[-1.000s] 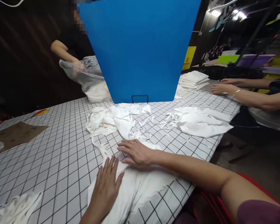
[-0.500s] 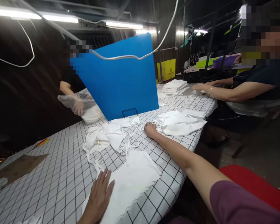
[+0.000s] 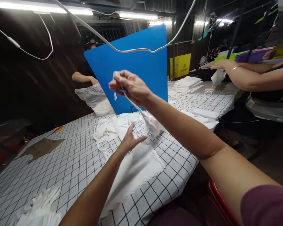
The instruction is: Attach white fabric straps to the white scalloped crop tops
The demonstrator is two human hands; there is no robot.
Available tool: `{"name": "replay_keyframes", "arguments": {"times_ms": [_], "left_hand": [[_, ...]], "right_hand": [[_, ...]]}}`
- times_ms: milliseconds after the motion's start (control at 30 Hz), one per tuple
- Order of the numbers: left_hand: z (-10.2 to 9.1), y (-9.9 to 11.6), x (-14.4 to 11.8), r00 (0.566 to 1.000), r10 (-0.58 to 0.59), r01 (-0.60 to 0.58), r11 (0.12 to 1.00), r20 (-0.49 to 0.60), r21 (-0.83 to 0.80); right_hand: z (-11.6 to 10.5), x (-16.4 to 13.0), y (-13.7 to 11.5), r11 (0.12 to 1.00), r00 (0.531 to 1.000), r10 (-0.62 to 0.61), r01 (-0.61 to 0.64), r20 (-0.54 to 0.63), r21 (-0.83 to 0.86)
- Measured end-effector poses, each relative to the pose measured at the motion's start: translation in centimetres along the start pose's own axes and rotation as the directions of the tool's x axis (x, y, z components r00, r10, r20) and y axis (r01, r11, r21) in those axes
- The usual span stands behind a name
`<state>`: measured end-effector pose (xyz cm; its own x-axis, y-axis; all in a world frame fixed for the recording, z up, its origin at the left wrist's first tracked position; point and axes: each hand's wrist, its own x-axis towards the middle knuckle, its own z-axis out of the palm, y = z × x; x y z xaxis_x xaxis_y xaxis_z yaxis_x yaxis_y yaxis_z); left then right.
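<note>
Fabric throughout: thin, soft, matte white cloth, cut into flat pieces with trailing narrow strips. Right hand is raised above the table, fingers pinched closed on the top end of a white cloth piece; a narrow strip runs taut from the pinch down to a wider, crumpled body that hangs just above the table surface, in front of the blue board. Left hand is lower, fingers spread open and relaxed, just beside the hanging cloth; whether it touches the cloth cannot be told. Below it lies a flat white panel, smooth, roughly rectangular, with a scalloped lower edge, reaching close to the table's near edge. Behind it, a loose heap of cloth and ties, tangled and wrinkled. Table cover is white with a thin black grid, lying smooth. Blue board stands upright, rigid, flat, matte, with one slanted side. A brown flat patch lies on the far left of the table. A neat stack of folded white pieces sits at the far end. On the right, another person's hand holds a small white piece; beyond the board another person handles a clear plastic bag.
</note>
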<state>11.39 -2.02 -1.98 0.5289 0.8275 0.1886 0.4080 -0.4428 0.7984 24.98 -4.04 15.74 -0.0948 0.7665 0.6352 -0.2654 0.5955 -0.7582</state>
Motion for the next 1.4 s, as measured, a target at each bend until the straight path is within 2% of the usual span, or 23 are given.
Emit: {"name": "replay_keyframes", "arguments": {"times_ms": [100,200,300,367,400,433,500,567,600,633,667,733,767,800,900,967,1033,1067,1133,1167,1200,1300,1400], "left_hand": [[2.5,1.5,0.8,0.998,-0.004,0.018,0.969,0.058,-0.244],[2.2,1.8,-0.2,0.994,-0.039,0.082,0.874,0.1,-0.479],[0.1,1.6,-2.1,0.974,-0.097,0.211,0.713,0.204,-0.669],[-1.3,1.0,-3.4,0.962,-0.142,0.268,0.656,0.233,-0.706],[-1.9,0.6,-4.0,0.956,-0.173,0.292,0.646,0.238,-0.705],[-2.2,0.0,-4.4,0.944,-0.221,0.33,0.648,0.246,-0.687],[-2.6,-1.7,-5.1,0.901,-0.352,0.43,0.657,0.253,-0.619],[-2.7,-3.6,-5.6,0.854,-0.468,0.509,0.656,0.229,-0.557],[-2.7,-4.6,-5.9,0.838,-0.502,0.53,0.657,0.213,-0.537],[-2.7,-5.6,-6.1,0.831,-0.519,0.539,0.659,0.202,-0.525],[-2.8,-6.4,-6.4,0.826,-0.527,0.545,0.66,0.2,-0.516],[-2.8,-7.8,-6.8,0.815,-0.54,0.566,0.659,0.211,-0.496],[-2.7,-8.3,-6.9,0.812,-0.541,0.572,0.664,0.219,-0.482],[-2.7,-8.6,-7.0,0.813,-0.536,0.574,0.673,0.226,-0.467],[-2.6,-8.5,-6.8,0.83,-0.514,0.556,0.722,0.219,-0.412],[-2.9,-7.9,-6.6,0.848,-0.503,0.524,0.745,0.168,-0.413],[-3.8,-7.1,-6.5,0.872,-0.482,0.466,0.76,0.088,-0.452],[-4.4,-6.9,-6.5,0.882,-0.469,0.435,0.768,0.05,-0.471],[-5.8,-6.9,-6.6,0.891,-0.453,0.395,0.783,-0.006,-0.481],[-6.5,-7.2,-6.8,0.89,-0.455,0.389,0.791,-0.028,-0.472],[-7.0,-7.7,-7.0,0.887,-0.46,0.389,0.802,-0.052,-0.452],[-8.3,-9.8,-7.7,0.865,-0.483,0.411,0.836,-0.134,-0.362],[-9.0,-11.6,-8.8,0.814,-0.54,0.479,0.833,-0.215,-0.279]], "right_hand": [[3.4,0.3,-3.7,0.995,1.0,-0.012,0.012,0.005,0.1],[4.4,0.2,-5.2,0.991,0.998,-0.035,0.042,-0.059,0.13],[1.9,0.3,-4.6,0.995,0.979,-0.092,0.095,-0.182,0.009],[-1.0,0.4,-3.1,0.966,0.956,-0.111,0.039,-0.273,-0.256],[-2.6,0.2,-2.0,0.908,0.948,-0.096,-0.041,-0.303,-0.416],[-4.2,-0.2,-0.7,0.81,0.94,-0.057,-0.154,-0.336,-0.566],[-6.8,-1.8,2.2,0.66,0.919,0.078,-0.339,-0.387,-0.67],[-8.1,-5.0,5.1,0.504,0.878,0.205,-0.473,-0.432,-0.723],[-8.1,-7.1,6.4,0.339,0.849,0.284,-0.524,-0.446,-0.782],[-7.7,-9.5,7.4,0.222,0.832,0.366,-0.513,-0.417,-0.829],[-7.0,-12.0,8.3,0.222,0.816,0.487,-0.459,-0.31,-0.86],[-5.1,-16.9,9.5,0.355,0.733,0.679,-0.374,-0.039,-0.856],[-4.1,-19.0,9.9,0.389,0.707,0.706,-0.335,0.045,-0.858],[-3.2,-20.6,10.2,0.397,0.707,0.702,-0.295,0.081,-0.869],[-2.3,-22.9,10.4,0.412,0.769,0.638,-0.297,0.04,-0.861],[-3.4,-22.6,9.8,0.487,0.783,0.622,-0.389,-0.002,-0.782],[-5.8,-21.5,8.4,0.561,0.805,0.59,-0.467,-0.066,-0.684],[-7.3,-20.8,7.6,0.582,0.829,0.542,-0.49,-0.14,-0.649],[-10.7,-19.3,6.1,0.595,0.858,0.344,-0.513,-0.38,-0.619],[-12.5,-18.4,5.6,0.59,0.835,0.221,-0.526,-0.504,-0.612],[-14.4,-17.4,5.2,0.582,0.788,0.087,-0.536,-0.609,-0.611],[-19.9,-14.8,4.9,0.513,0.653,-0.156,-0.588,-0.741,-0.626],[-23.5,-13.5,5.2,0.369,0.565,-0.22,-0.707,-0.795,-0.604]]}}
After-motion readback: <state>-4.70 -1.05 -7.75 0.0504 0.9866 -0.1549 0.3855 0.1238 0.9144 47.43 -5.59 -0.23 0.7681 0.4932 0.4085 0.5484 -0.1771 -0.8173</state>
